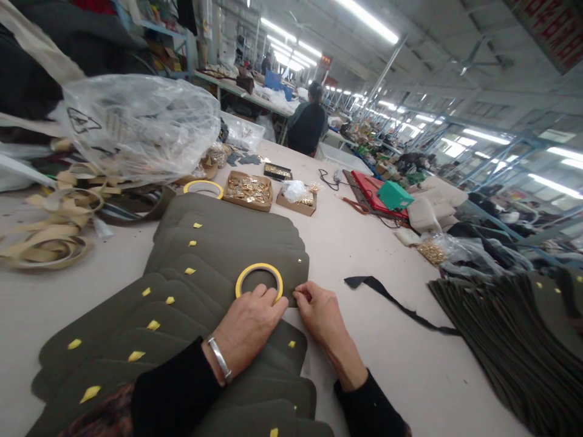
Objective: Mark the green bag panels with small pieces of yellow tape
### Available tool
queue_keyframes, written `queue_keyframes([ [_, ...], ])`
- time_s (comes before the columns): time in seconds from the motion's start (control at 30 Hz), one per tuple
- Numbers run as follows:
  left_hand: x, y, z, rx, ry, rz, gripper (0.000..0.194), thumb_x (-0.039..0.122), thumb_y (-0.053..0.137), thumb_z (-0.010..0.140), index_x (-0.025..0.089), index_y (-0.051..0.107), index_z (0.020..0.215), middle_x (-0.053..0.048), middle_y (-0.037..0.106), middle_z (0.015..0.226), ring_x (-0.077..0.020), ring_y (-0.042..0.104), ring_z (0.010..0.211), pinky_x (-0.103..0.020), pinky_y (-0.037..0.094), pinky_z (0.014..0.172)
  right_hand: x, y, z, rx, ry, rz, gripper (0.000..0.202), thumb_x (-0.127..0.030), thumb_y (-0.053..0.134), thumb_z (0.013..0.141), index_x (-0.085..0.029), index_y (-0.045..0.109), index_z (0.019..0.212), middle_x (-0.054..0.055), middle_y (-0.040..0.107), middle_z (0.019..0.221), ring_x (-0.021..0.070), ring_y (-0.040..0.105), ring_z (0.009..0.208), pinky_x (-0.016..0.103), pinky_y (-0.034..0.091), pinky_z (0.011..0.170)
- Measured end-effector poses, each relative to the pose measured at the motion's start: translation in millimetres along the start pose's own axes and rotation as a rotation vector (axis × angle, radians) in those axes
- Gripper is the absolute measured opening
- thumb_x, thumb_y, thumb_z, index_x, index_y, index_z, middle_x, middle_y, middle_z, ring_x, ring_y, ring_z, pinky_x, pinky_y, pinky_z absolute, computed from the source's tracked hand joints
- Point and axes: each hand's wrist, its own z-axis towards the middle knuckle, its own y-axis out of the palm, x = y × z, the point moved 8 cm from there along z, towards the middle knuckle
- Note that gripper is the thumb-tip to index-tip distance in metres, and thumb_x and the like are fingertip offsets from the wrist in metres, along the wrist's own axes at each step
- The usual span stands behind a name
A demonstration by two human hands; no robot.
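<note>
My left hand (252, 321), with a silver bracelet at the wrist, has its fingers wrapped over the near edge of a roll of yellow tape (259, 267). The roll lies above the dark olive fabric pieces (218, 243), which overlap across the table. Several of these pieces carry small yellow tape bits (153, 326). Close by on the right, my right hand (319, 309) pinches with thumb and forefinger at the right edge of a piece; whatever is between the fingertips is too small to make out.
Behind the fabric stand a box of gold metal parts (248, 190), a second small box (297, 200) and another tape roll (203, 189). A black strip (401, 306) lies to the right, beside stacked olive pieces (505, 328). Webbing (50, 249) lies left. A person (307, 124) sits farther back.
</note>
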Motion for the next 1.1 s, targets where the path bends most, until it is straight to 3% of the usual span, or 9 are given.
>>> queue_keyframes([
  [0.13,-2.8,0.6,-2.8,0.009,-0.022,0.019,0.018,0.007,0.041,0.089,0.019,0.055,0.091,-0.006,0.058,0.09,-0.0245,0.052,0.085,-0.037,0.049,0.071,16.4,-9.5,-4.1,0.018,0.071,0.204,0.032,-0.029,0.058,0.084,-0.016,0.057,0.113,-0.004,0.062,0.056,0.0154,0.058,0.05,0.026,0.046,0.053],
  [0.23,-2.4,-0.2,-3.3,0.009,-0.015,0.03,0.019,0.006,0.041,0.088,0.019,0.055,0.089,-0.007,0.058,0.088,-0.0245,0.052,0.083,-0.037,0.048,0.07,1.8,-20.3,-12.5,0.059,-0.175,0.16,0.015,-0.026,0.051,0.091,-0.018,0.062,0.095,0.004,0.067,0.076,0.0159,0.063,0.067,0.027,0.05,0.064],
  [0.3,-1.9,-1.6,-2.8,0.012,-0.007,0.042,0.019,0.006,0.041,0.088,0.019,0.055,0.09,-0.007,0.058,0.088,-0.0246,0.052,0.083,-0.037,0.047,0.071,-14.6,-17.5,-19.5,0.03,-0.381,0.017,0.018,-0.02,0.047,0.092,-0.018,0.064,0.089,0.007,0.067,0.085,0.0176,0.063,0.08,0.029,0.05,0.076],
  [0.37,-2.0,-3.0,-1.9,0.014,-0.003,0.054,0.019,0.007,0.041,0.087,0.019,0.055,0.09,-0.007,0.058,0.088,-0.0242,0.052,0.083,-0.038,0.046,0.072,-22.3,-9.7,-21.5,-0.009,-0.459,-0.106,0.021,-0.017,0.044,0.093,-0.018,0.065,0.091,0.008,0.066,0.086,0.0184,0.062,0.084,0.03,0.05,0.079],
  [0.7,-7.8,-9.9,-0.2,-0.048,0.015,-0.084,0.017,0.012,0.036,0.091,0.019,0.051,0.093,-0.006,0.058,0.089,-0.0198,0.056,0.075,-0.033,0.046,0.068,-1.8,-0.7,-0.5,-0.051,-0.034,-0.07,0.012,-0.019,0.059,0.079,-0.019,0.071,0.077,0.003,0.067,0.074,0.0145,0.061,0.068,0.024,0.045,0.068],
  [0.77,-11.6,-13.3,-1.7,-0.051,0.007,-0.133,0.016,0.013,0.035,0.092,0.019,0.05,0.092,-0.005,0.058,0.088,-0.0189,0.057,0.074,-0.031,0.046,0.066,0.2,2.4,-4.1,-0.169,0.012,-0.011,0.012,-0.018,0.06,0.076,-0.019,0.072,0.072,0.001,0.067,0.069,0.0137,0.06,0.064,0.023,0.043,0.062],
  [0.93,-13.6,-17.9,-4.5,0.038,0.075,-0.24,0.017,0.019,0.037,0.095,0.021,0.053,0.092,-0.002,0.061,0.086,-0.0178,0.06,0.078,-0.03,0.049,0.069,-5.2,20.5,-30.3,-0.672,0.037,0.258,0.013,-0.021,0.062,0.076,-0.017,0.073,0.072,-0.002,0.065,0.06,0.01,0.051,0.051,0.02,0.035,0.047],
  [1.0,-15.7,-19.5,-5.8,0.11,0.086,-0.295,0.019,0.021,0.038,0.096,0.022,0.055,0.103,-0.002,0.065,0.091,-0.0166,0.063,0.083,-0.028,0.052,0.074,-7.7,12.7,-29.6,-0.602,0.004,0.326,0.014,-0.022,0.061,0.078,-0.018,0.074,0.076,-0.001,0.068,0.065,0.0106,0.053,0.054,0.021,0.039,0.05],
  [1.1,-17.4,-22.3,-8.5,0.211,0.121,-0.355,0.034,0.023,0.04,0.096,0.025,0.044,0.13,-0.002,0.067,0.114,-0.0146,0.065,0.099,-0.025,0.052,0.086,-5.8,-12.9,-21.2,-0.232,-0.017,0.421,0.016,-0.024,0.058,0.083,-0.018,0.073,0.086,0.002,0.071,0.077,0.0135,0.06,0.065,0.023,0.046,0.06],
])
